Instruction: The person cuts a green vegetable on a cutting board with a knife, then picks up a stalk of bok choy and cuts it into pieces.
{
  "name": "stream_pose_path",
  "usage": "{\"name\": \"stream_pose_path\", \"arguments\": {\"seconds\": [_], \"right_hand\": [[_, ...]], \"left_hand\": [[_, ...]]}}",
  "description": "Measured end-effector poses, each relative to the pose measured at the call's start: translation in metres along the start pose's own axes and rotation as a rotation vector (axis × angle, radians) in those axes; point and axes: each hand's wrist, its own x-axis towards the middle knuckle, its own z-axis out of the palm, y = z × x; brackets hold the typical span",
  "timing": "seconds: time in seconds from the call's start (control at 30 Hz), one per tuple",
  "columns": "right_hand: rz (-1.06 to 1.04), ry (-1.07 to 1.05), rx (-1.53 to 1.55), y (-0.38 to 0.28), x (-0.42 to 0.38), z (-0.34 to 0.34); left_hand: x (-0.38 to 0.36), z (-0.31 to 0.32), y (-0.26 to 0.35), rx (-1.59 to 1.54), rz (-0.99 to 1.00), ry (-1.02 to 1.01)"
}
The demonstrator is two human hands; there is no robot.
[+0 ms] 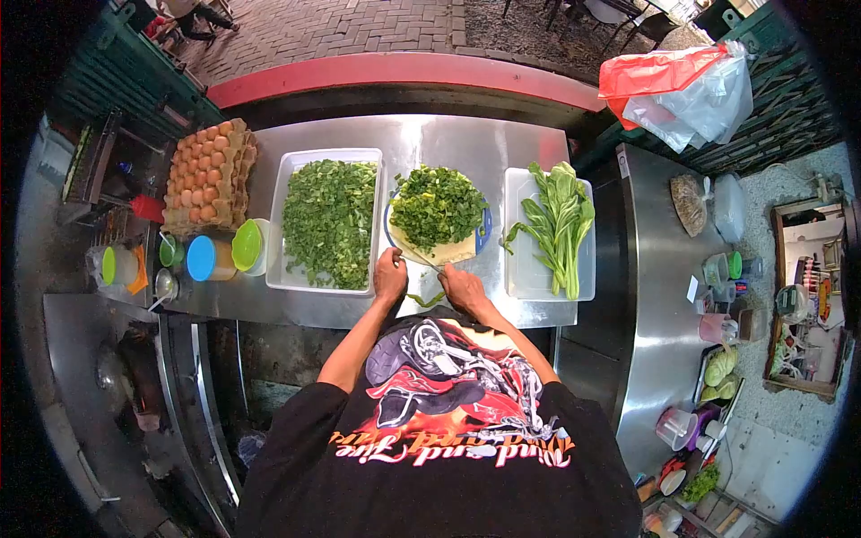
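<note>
A round cutting board (462, 253) with a blue rim carries a heap of chopped leafy greens (437, 206). At its near edge, my right hand (462, 289) is closed round the handle of a knife (423, 260), whose blade points left across the board. My left hand (390, 274) is curled at the board's near left edge, close to the blade tip; what its fingers hold, if anything, is hidden. A loose green leaf scrap (425, 301) lies on the counter between my wrists.
Left of the board stands a white tray (377, 224) of chopped greens. On the right, whole leafy greens (558, 229) lie across a clear container (525, 278). Egg trays (208, 175) and lidded tubs (208, 258) line the steel counter's (484, 139) left end. Plastic bags (682, 94) hang at upper right.
</note>
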Motion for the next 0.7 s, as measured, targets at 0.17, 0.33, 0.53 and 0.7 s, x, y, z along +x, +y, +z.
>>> {"name": "stream_pose_path", "arguments": {"seconds": [0.17, 0.33, 0.53, 0.7], "right_hand": [[0.017, 0.053, 0.0, -0.001, 0.007, -0.004], [0.013, 0.068, 0.091, -0.008, 0.001, -0.015], [0.138, 0.179, 0.169, 0.001, -0.007, -0.02], [0.293, 0.405, 0.194, 0.004, -0.017, -0.024]], "left_hand": [[0.002, -0.001, -0.001, -0.023, -0.021, -0.018], [0.001, 0.001, -0.004, -0.01, -0.03, -0.012], [-0.001, 0.0, -0.008, -0.012, -0.011, -0.057], [-0.011, -0.002, -0.008, 0.028, 0.115, -0.032]]}}
